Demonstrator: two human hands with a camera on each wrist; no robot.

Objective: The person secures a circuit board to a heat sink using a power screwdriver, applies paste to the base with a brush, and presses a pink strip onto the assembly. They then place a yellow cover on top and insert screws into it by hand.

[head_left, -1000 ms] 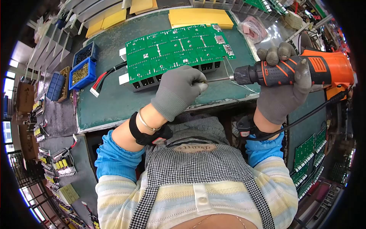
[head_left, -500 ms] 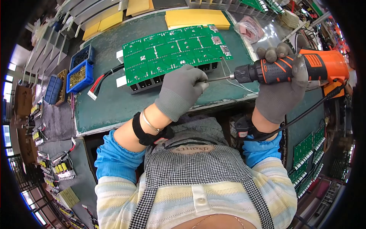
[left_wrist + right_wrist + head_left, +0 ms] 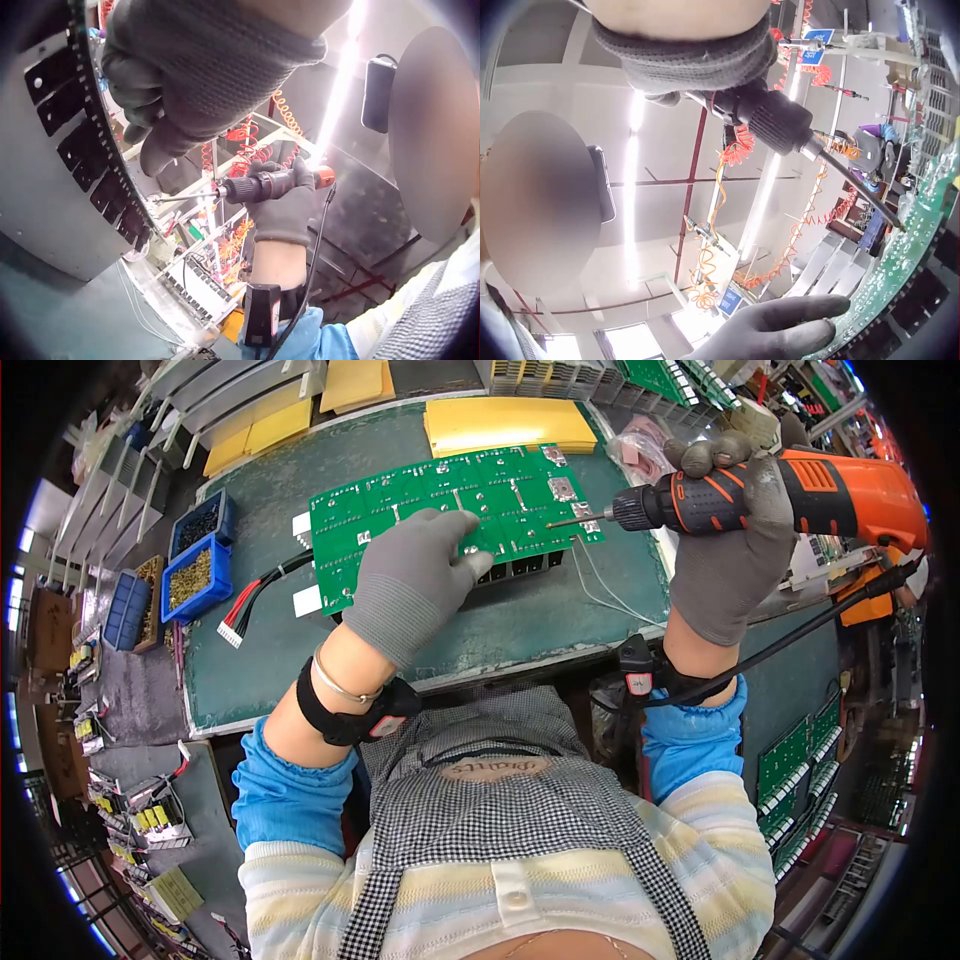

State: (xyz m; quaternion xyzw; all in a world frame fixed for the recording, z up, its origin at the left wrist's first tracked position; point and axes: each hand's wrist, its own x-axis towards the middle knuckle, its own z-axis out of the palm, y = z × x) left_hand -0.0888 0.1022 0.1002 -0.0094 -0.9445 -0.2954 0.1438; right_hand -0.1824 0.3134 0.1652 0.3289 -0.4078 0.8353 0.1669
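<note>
My right hand (image 3: pixel 728 565), in a grey glove, grips an orange and black power screwdriver (image 3: pixel 860 500) held level. Its long thin bit (image 3: pixel 578 520) points left, the tip overlapping the right end of a green circuit board (image 3: pixel 490 510). In the right wrist view the bit (image 3: pixel 859 187) slants down to the solder-dotted board surface. My gloved left hand (image 3: pixel 412 580) lies over the board's near side, fingers and thumb spread apart. Seen from the right wrist, the left hand's fingers (image 3: pixel 810 307) are nearly straight beside the board. Black parts and a grey metal side (image 3: pixel 45 180) sit under the board.
Blue bins (image 3: pixel 197 580) of small brass-coloured and dark parts stand at the left. A cable with a white plug (image 3: pixel 232 632) leaves the board's left end. Yellow sheets (image 3: pixel 510 426) lie behind it. Thin white wires (image 3: pixel 605 595) trail at the right, and the screwdriver's black cord (image 3: pixel 800 635) hangs below.
My left hand has come away from the bit's tip and moved left onto the board, its fingers spreading. The screwdriver has risen slightly, its bit now over the board's right end.
</note>
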